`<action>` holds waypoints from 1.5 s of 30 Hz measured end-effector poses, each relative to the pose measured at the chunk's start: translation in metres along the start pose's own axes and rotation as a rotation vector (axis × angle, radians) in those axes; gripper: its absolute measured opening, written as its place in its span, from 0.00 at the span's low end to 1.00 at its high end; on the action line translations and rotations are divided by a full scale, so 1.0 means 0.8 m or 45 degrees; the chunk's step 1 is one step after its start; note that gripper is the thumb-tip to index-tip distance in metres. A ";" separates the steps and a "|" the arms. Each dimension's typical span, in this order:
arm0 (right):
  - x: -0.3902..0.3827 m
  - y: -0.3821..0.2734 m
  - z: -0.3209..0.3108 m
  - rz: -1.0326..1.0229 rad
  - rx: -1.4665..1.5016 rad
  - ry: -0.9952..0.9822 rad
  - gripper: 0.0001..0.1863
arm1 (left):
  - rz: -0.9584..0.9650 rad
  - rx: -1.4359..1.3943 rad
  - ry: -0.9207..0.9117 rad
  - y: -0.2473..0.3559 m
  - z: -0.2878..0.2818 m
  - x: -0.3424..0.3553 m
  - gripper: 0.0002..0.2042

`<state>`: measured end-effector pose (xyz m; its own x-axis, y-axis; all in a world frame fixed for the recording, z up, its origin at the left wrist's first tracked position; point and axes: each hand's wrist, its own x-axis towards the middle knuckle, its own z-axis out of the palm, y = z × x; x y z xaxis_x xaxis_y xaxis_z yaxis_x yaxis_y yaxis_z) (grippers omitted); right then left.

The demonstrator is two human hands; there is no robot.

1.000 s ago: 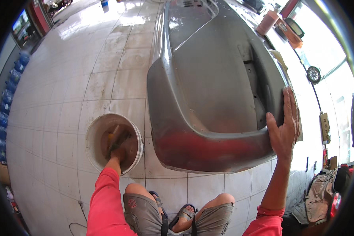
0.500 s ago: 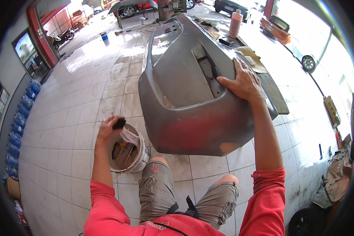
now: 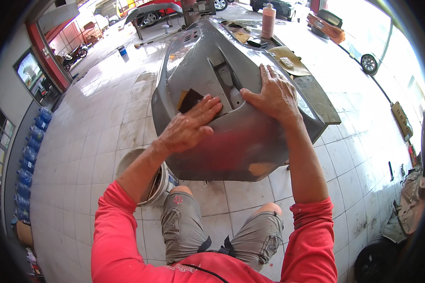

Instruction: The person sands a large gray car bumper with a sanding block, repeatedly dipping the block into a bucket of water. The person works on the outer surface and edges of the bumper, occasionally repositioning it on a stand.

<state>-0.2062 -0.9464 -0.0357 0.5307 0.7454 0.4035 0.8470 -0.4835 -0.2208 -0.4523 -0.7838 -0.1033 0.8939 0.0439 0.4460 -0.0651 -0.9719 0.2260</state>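
A large grey vehicle body panel [image 3: 212, 153], with red and tan patches on its near face, lies in front of me. My left hand [image 3: 189, 126] is on it with fingers pressed together over a dark sanding sheet [image 3: 190, 100] with a yellowish piece at its edge. My right hand [image 3: 274, 96] rests open on the panel's right side, fingers over the surface beside a long recessed slot. Below my left forearm stands a white bucket [image 3: 165, 184], partly hidden by that arm and the panel.
Several blue water jugs [image 3: 26, 177] line the left wall. A pink bottle [image 3: 267, 26], paper [image 3: 293, 66] and small items lie beyond the panel. A power strip [image 3: 401, 120], tire [image 3: 373, 262] and crumpled material are at right; vehicles are in the back.
My left hand has come up out of the bucket with the dark sheet and moved onto the panel. My right hand stays on the panel while the view has shifted.
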 end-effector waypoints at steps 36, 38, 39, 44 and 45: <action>0.013 -0.006 0.013 0.040 0.054 0.114 0.53 | 0.057 0.125 -0.166 -0.014 -0.008 0.050 0.42; 0.017 -0.010 0.013 0.032 0.056 0.162 0.53 | -0.006 0.059 -0.177 -0.042 -0.027 0.059 0.44; 0.017 -0.018 0.012 0.017 0.069 0.180 0.53 | -0.119 0.033 -0.087 -0.090 -0.046 0.087 0.45; 0.019 -0.032 0.015 -0.016 0.076 0.149 0.54 | -0.314 0.194 0.151 -0.136 -0.021 0.103 0.43; 0.017 -0.017 0.014 0.019 0.045 0.130 0.54 | -0.153 0.178 0.096 -0.072 0.001 0.088 0.43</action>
<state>-0.2106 -0.9249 -0.0369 0.5388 0.6868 0.4878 0.8407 -0.4761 -0.2581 -0.3855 -0.7251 -0.0856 0.8554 0.1736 0.4881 0.1069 -0.9810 0.1617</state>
